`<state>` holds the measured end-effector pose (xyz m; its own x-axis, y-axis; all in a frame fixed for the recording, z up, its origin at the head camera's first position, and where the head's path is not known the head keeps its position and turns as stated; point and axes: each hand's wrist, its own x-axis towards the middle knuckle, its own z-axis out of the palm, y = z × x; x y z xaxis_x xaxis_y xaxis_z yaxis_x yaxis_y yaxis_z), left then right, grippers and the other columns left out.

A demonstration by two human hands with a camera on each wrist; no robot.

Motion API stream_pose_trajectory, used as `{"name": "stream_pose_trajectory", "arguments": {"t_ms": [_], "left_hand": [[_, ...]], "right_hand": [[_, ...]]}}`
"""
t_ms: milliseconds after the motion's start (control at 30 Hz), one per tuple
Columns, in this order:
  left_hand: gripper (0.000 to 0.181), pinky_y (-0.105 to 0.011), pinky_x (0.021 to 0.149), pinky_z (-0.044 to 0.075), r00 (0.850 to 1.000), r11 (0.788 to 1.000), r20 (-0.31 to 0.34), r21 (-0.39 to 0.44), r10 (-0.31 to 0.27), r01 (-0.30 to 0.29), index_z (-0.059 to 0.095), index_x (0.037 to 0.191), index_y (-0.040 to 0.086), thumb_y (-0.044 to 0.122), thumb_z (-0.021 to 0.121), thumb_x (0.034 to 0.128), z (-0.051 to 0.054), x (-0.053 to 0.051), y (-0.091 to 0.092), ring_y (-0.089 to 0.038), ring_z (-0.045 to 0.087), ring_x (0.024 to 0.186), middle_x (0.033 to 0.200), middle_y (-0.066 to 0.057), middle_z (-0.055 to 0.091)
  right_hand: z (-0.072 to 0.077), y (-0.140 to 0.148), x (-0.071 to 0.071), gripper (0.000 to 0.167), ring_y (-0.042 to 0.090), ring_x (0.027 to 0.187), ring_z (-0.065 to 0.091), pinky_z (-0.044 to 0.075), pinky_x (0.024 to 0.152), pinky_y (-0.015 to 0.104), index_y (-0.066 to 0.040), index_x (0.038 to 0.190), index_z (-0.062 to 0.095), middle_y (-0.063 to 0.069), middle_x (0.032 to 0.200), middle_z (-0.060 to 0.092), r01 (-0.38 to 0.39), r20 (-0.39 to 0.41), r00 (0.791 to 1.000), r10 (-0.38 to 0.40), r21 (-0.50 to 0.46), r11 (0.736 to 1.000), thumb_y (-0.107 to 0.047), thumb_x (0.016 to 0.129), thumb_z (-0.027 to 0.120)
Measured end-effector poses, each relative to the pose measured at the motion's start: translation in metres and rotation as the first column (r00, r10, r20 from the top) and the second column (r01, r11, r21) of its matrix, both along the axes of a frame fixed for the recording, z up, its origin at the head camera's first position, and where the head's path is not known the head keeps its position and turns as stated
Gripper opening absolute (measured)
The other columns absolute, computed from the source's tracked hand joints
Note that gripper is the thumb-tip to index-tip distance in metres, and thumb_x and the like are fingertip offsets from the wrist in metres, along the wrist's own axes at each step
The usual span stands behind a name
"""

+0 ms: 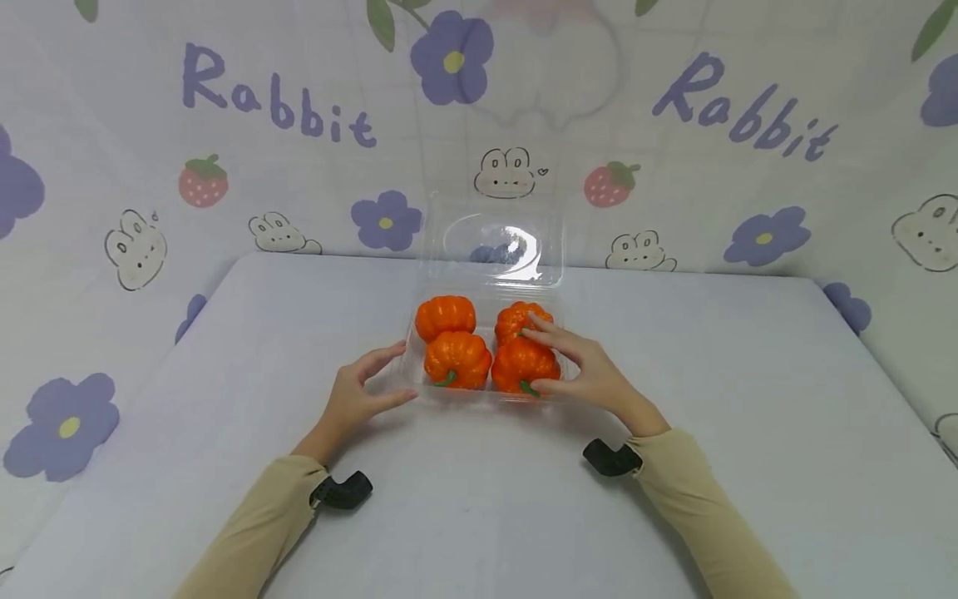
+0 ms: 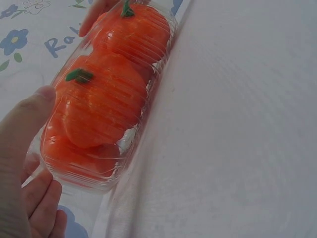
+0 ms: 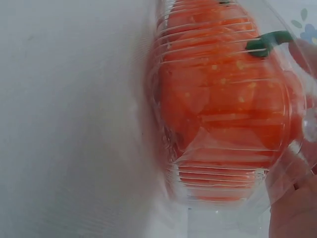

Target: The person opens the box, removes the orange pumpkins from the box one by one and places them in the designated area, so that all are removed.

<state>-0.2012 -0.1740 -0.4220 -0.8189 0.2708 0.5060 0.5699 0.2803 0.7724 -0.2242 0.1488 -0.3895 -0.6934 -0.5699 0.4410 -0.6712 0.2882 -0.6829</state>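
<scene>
A clear plastic clamshell container (image 1: 449,394) holds several glossy orange toy pumpkins, with its lid (image 1: 490,237) raised behind. At the container's left end, my left hand (image 1: 355,399) rests with thumb and fingers spread around the corner. In the left wrist view its thumb (image 2: 44,94) meets the rim. My right hand (image 1: 591,370) holds the front right pumpkin (image 1: 520,359), thumb by its green stem (image 3: 267,43) and fingers behind it, over the back right pumpkin (image 1: 516,316). The front left pumpkin (image 1: 457,358) and back left pumpkin (image 1: 445,316) sit alongside.
The container stands on a white-covered table (image 1: 464,499). A patterned curtain (image 1: 299,183) with rabbits, flowers and strawberries hangs behind the table's back edge. Black wrist mounts (image 1: 344,491) stick out from both sleeves.
</scene>
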Motion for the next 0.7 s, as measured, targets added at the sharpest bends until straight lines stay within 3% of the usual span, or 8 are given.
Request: {"name": "stream_pose_trajectory", "arguments": {"t_ms": [67, 200, 467, 700], "left_hand": [[0.053, -0.046, 0.095, 0.034, 1.0, 1.0, -0.014, -0.009, 0.015, -0.015, 0.054, 0.112, -0.011, -0.005, 0.077, 0.0643, 0.0, 0.0, 0.001, -0.033, 0.047, 0.112, 0.118, -0.023, 0.053], [0.052, -0.047, 0.095, 0.035, 0.999, 1.0, -0.035, -0.009, 0.029, -0.029, 0.056, 0.11, -0.012, -0.005, 0.078, 0.0627, 0.001, 0.0, 0.004, -0.035, 0.048, 0.111, 0.116, -0.023, 0.053], [0.051, -0.045, 0.095, 0.035, 0.999, 1.0, -0.04, -0.002, 0.016, -0.016, 0.056, 0.109, -0.013, -0.006, 0.077, 0.0622, -0.001, 0.001, 0.004, -0.035, 0.049, 0.11, 0.115, -0.024, 0.053], [0.052, -0.045, 0.096, 0.034, 1.0, 1.0, -0.025, 0.005, 0.015, -0.015, 0.056, 0.11, -0.012, -0.006, 0.077, 0.0628, -0.001, 0.001, 0.003, -0.033, 0.048, 0.111, 0.116, -0.023, 0.053]], "right_hand": [[-0.002, 0.001, -0.003, 0.058, 0.031, 0.127, 0.029, 0.023, 0.102, 0.046, 0.007, 0.123, 0.049, 0.023, 0.134, 0.036, -0.022, -0.02, 1.0, 0.022, 0.001, 1.0, 0.0, 0.071, 0.074], [0.007, 0.001, 0.003, 0.056, 0.037, 0.124, 0.03, 0.024, 0.101, 0.048, 0.011, 0.12, 0.048, 0.028, 0.132, 0.035, -0.033, -0.02, 0.999, 0.034, 0.032, 0.999, 0.005, 0.07, 0.072], [-0.015, 0.01, -0.012, 0.057, 0.025, 0.126, 0.032, 0.024, 0.102, 0.046, 0.0, 0.125, 0.05, 0.013, 0.136, 0.039, -0.055, 0.022, 0.998, 0.052, 0.124, 0.991, -0.008, 0.074, 0.073], [-0.003, 0.013, -0.014, 0.063, 0.023, 0.131, 0.02, 0.021, 0.103, 0.044, -0.005, 0.132, 0.043, 0.006, 0.141, 0.032, -0.098, 0.066, 0.994, 0.084, 0.255, 0.962, -0.003, 0.076, 0.07]]}}
